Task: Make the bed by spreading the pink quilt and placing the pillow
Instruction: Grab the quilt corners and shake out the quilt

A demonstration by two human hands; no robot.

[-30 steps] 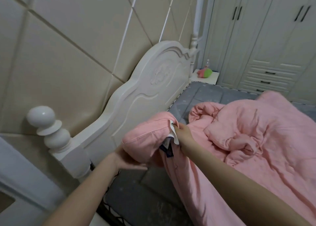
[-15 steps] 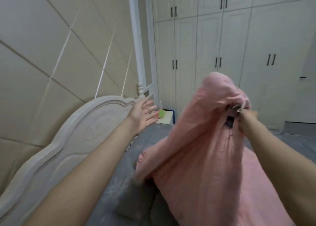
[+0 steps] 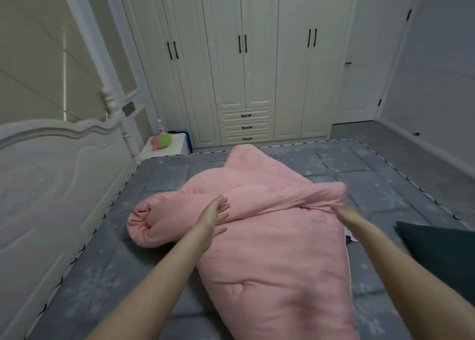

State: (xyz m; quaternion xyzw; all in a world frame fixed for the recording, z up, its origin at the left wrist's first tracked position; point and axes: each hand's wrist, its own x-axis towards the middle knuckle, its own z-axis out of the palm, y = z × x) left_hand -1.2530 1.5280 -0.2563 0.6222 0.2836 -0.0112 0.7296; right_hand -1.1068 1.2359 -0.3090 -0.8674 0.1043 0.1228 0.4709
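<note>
The pink quilt (image 3: 270, 249) lies bunched and partly rolled on the grey mattress (image 3: 102, 275), its rolled end towards the headboard. My left hand (image 3: 214, 215) hovers open over the quilt's middle, fingers apart, holding nothing. My right hand (image 3: 343, 212), blurred by motion, grips a raised fold at the quilt's right edge. A dark pillow (image 3: 442, 252) lies at the right edge of the bed, partly cut off by the frame.
A white carved headboard (image 3: 64, 159) runs along the left. Past the bed's far corner stands a white nightstand (image 3: 177, 144) with a pink and green toy (image 3: 162, 141). A white wardrobe (image 3: 244, 56) fills the far wall, with grey floor at the right.
The quilt, held up in the air by my right hand, has come down flat on the mattress. My left hand dropped from beside the headboard to over the quilt. My view turned right.
</note>
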